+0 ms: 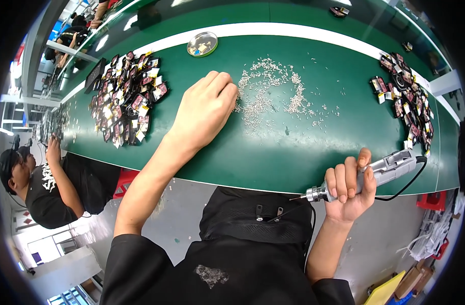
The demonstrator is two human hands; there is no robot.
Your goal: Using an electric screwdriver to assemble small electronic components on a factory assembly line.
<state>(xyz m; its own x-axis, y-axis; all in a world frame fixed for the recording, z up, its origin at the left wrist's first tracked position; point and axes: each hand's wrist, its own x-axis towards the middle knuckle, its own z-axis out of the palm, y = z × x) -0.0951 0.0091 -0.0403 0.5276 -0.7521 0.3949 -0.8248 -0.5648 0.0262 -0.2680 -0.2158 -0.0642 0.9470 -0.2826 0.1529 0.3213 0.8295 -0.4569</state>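
My right hand [350, 184] is wrapped round a grey electric screwdriver [390, 170] at the table's near edge, its thin bit pointing left and its black cord trailing off the back end. My left hand [206, 109] is over the green table, fingers curled together at the left edge of a scatter of small silvery screws [258, 104]. What its fingertips pinch, if anything, is hidden behind the hand. To its left lies a heap of small black parts with white and yellow tags [123, 99].
A round shallow dish [202, 44] with small bits stands at the table's far side. More black tagged parts [408, 104] lie at the right, and a black box [95, 75] behind the left heap. A co-worker [54, 185] sits at the left. Red stools [125, 182] stand below the table.
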